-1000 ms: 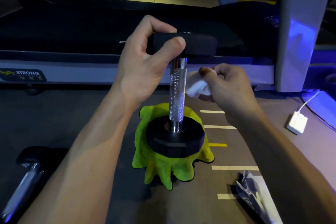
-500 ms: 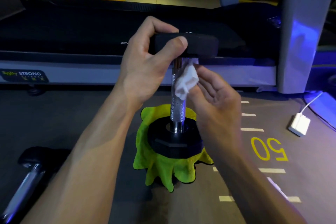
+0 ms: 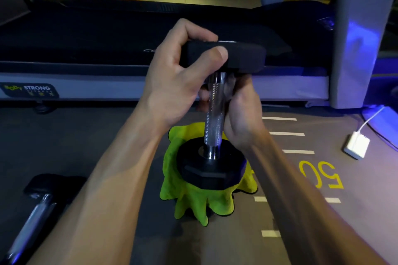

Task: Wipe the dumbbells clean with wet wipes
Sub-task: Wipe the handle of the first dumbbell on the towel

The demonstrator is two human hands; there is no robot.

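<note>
A dumbbell with black heads and a knurled chrome handle stands upright on a bright green cloth on the floor. My left hand grips its top head from the left, thumb across the front edge. My right hand is wrapped round the back and right of the chrome handle, just under the top head. The white wet wipe is hidden behind the handle inside that hand.
A second dumbbell lies on the floor at lower left. A treadmill runs across the back, its grey upright at right. A white charger block with a cable sits on the floor at right, beside yellow "50" floor markings.
My right hand brought the white wipe from the right onto the chrome handle and has now closed round it, hiding the wipe. My left hand has kept its hold on the top head.
</note>
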